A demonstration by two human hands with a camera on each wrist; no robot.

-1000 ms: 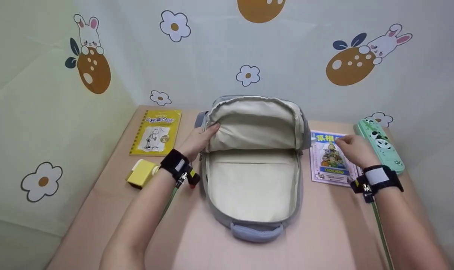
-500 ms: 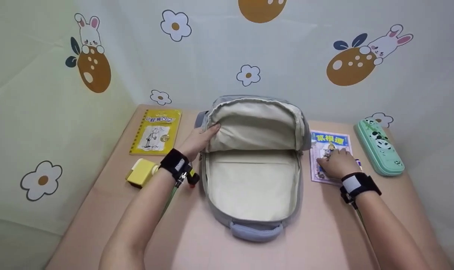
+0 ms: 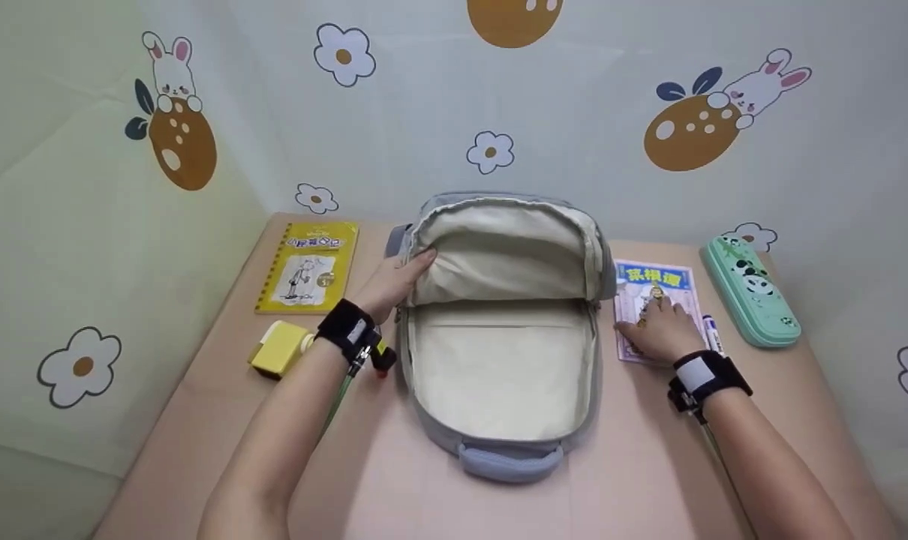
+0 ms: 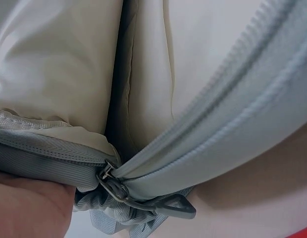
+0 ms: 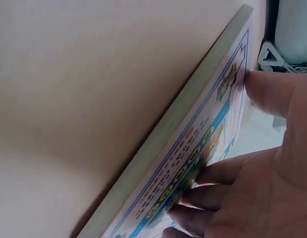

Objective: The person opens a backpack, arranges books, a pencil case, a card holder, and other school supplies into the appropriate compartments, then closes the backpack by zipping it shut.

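Note:
A grey-blue backpack (image 3: 593,405) lies unzipped in the head view, its cream lining showing and its flap raised at the back. My left hand (image 3: 398,283) grips the left edge of that flap, thumb on the lining side. In the left wrist view a zipper pull (image 4: 176,206) hangs beside the hand (image 4: 32,208). On the right, my right hand (image 3: 664,330) rests on a pink and blue book (image 3: 653,274) lying flat. The right wrist view has the thumb (image 5: 270,91) at one cover edge of the book (image 5: 193,124), with the fingers (image 5: 210,197) spread over its cover.
A marker (image 3: 713,334) lies right of the book, and beyond it a green panda pencil case (image 3: 754,292). Left of the backpack lie a yellow spiral-bound book (image 3: 311,266) and a small yellow box-shaped thing (image 3: 280,349). A printed curtain (image 3: 424,97) stands behind the table.
My right hand has moved left and toward me, from above the book's right side down onto its cover. The marker now shows beside it. My left hand keeps its grip on the flap.

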